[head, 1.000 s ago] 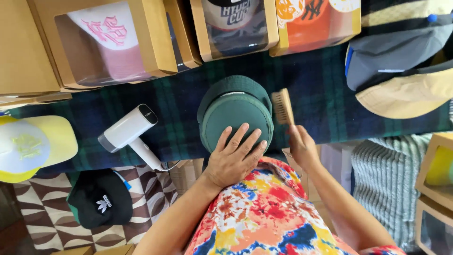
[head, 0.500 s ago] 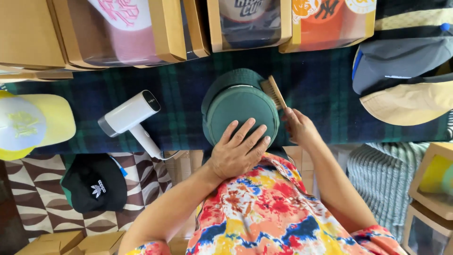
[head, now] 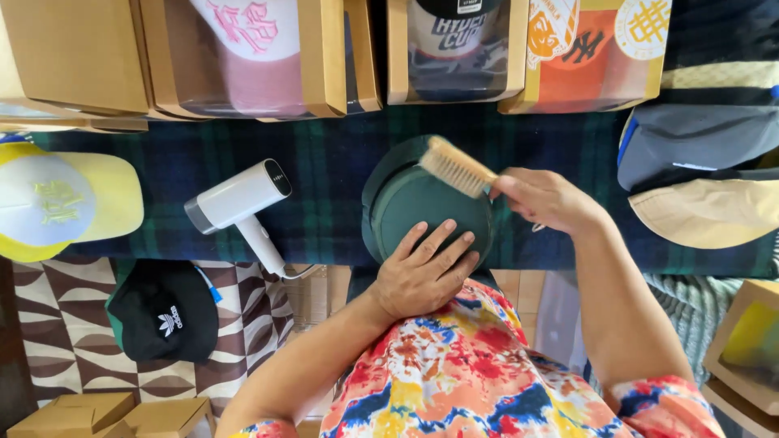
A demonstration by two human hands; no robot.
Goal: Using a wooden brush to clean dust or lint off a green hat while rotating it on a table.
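Left hand lies flat, fingers spread, on the near side of a dark green cap resting on the plaid-covered counter. Right hand is closed around a wooden brush, its bristles touching the cap's crown at 1 o'clock. A white hair dryer lies at 9 o'clock of the cap, apart from it. A yellow cap sits farther toward 9 o'clock. Windowed cardboard boxes line 12 o'clock. A black cap lies at 8 o'clock, below the counter edge.

We see a dark green cap, pale-bristled brush, white dryer, and what looks like navy-green plaid cloth.
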